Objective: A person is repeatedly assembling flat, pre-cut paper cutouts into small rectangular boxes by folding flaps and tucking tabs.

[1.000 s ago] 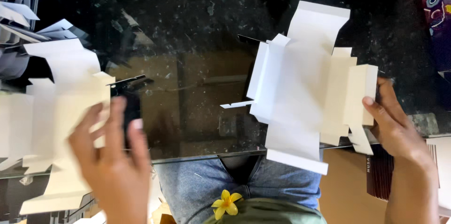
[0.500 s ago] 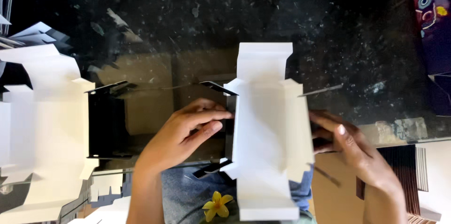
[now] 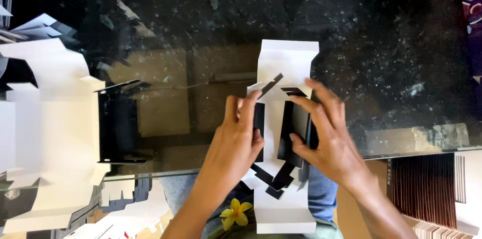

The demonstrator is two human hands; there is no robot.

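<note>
A flat die-cut box blank (image 3: pixel 281 63) lies lengthwise across the near edge of the dark, speckled glass counter (image 3: pixel 381 43), its far end resting on the glass and its near end hanging over the person's lap. The blank is white on its outer face and black on the inner one: both long side panels are folded up and inward, so black surfaces show along the middle while plain white rectangles remain at the far end and at the near end. Small black tabs stick out at angles near the upper fold and again near the lower one. The left hand (image 3: pixel 236 143) presses on the left side panel, fingers together and bent over its edge. The right hand (image 3: pixel 326 138) curls round the right side panel, thumb on the inner black face and fingers spread over the outside, holding that flap upright. To the left on the counter lies a stack of unfolded white blanks (image 3: pixel 45 143) with a black panel at its right side. A yellow flower (image 3: pixel 235 214) sits on the lap just beside the left wrist.
</note>
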